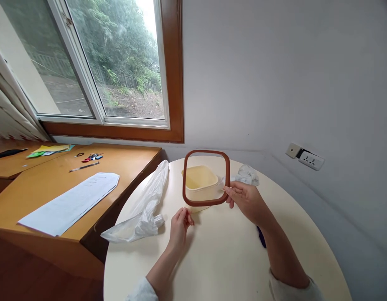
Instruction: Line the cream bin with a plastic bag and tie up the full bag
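My right hand (245, 200) pinches the right side of a brown-rimmed square lid (206, 203), held upright above the round table (225, 259). Its middle is see-through; I cannot tell whether a clear panel fills it. Just below the lid's lower left corner is my left hand (180, 228), its fingers pressed together. Whether they hold anything small is hidden. A pale yellow square plastic container (201, 194) without a cover stands behind the lid and shows through it.
A crumpled clear plastic bag (148, 221) lies on the table's left side, and another crumpled bag (246, 174) at the back right. A dark object (261, 237) is partly under my right forearm. The wooden desk (131, 156) at left holds papers (71, 202), a pen (84, 167) and keys (93, 157).
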Motion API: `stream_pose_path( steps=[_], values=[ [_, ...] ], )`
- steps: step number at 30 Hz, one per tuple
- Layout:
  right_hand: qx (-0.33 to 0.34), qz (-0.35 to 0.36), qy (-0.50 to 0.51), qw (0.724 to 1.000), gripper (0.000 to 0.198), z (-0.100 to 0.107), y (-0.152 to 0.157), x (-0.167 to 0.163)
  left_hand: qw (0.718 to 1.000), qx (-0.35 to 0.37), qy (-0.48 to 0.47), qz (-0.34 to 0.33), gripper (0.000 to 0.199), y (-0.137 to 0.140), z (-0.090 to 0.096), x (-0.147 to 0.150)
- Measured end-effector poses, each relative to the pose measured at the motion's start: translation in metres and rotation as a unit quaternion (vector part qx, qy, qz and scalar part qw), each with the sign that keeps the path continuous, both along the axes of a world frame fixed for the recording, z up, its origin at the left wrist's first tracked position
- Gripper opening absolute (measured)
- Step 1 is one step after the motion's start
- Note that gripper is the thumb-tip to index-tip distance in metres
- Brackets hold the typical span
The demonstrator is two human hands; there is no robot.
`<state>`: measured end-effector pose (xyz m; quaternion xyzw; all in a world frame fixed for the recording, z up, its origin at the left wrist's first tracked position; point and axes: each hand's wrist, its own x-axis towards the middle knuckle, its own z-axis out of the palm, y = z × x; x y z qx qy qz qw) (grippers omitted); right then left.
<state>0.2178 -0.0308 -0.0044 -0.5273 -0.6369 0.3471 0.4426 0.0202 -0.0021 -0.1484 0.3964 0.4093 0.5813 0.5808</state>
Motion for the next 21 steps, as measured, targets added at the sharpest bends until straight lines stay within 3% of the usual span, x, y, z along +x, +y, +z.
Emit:
stream_pose_path(
  steps=[6,12,16,21],
  values=[
    [0.026,-0.064,-0.05,0.996,0.031,-0.012,0.008,0.004,0.994,0.041,0.076,0.073,0.022,0.008,-0.002,-0.004],
    [0.047,-0.113,-0.096,0.988,0.034,-0.021,0.018,0.012,0.958,0.122,0.226,0.129,0.04,0.009,-0.003,0.0],
    [0.029,-0.107,0.032,0.993,0.033,-0.047,0.041,0.014,0.936,0.138,0.284,0.155,0.045,0.008,-0.005,0.002],
    [-0.007,-0.077,0.146,0.986,0.037,-0.075,0.061,0.007,0.944,0.111,0.284,0.129,0.045,0.004,0.0,0.003]
  ],
)
